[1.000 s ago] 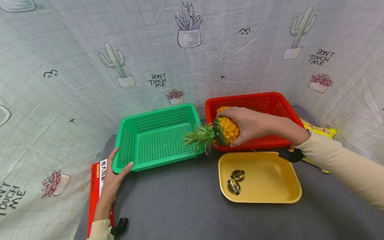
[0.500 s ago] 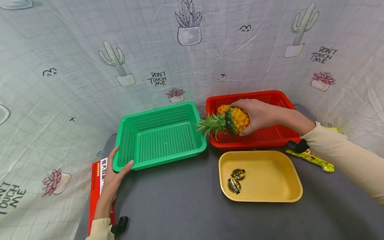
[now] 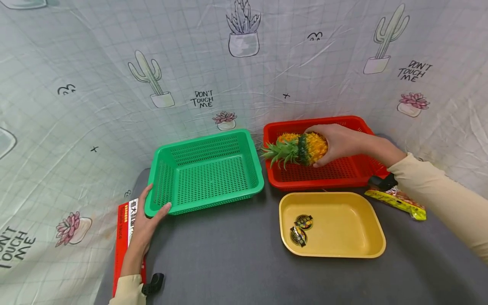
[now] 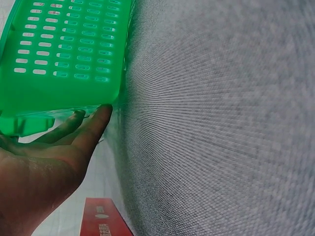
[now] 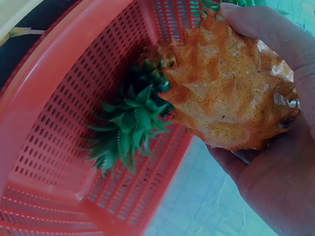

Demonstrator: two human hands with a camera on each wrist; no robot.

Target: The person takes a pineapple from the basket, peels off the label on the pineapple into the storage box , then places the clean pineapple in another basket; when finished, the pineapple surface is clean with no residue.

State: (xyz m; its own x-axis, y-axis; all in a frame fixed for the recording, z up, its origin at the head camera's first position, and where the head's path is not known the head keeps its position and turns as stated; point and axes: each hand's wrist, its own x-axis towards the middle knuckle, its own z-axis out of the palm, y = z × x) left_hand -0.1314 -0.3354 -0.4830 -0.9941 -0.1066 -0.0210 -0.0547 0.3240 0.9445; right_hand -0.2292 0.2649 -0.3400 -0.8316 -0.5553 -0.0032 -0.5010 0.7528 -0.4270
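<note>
My right hand (image 3: 340, 142) grips a small orange pineapple (image 3: 316, 147) by its base, over the red basket (image 3: 312, 185). The crown points left, toward the basket's left rim. A second pineapple (image 5: 130, 118), its spiky green crown visible in the right wrist view, lies inside the basket and is partly hidden behind the held one. At the near left corner of the green basket (image 3: 213, 203), my left hand (image 3: 142, 224) holds on with thumb and fingers spread around the corner. In the left wrist view, fingertips touch the basket's wall low down.
In front of the red basket stands a yellow tray (image 3: 343, 228) with two dark round labels (image 3: 301, 228) in it. A yellow packet (image 3: 400, 203) lies under the right forearm. A red tomato sauce box (image 3: 121, 245) is beside the left forearm. A patterned curtain (image 3: 267, 76) backs the table.
My right hand has carried the pineapple to the right and slightly back, from the gap between the baskets to over the red basket. The left hand has stayed at the green basket's corner.
</note>
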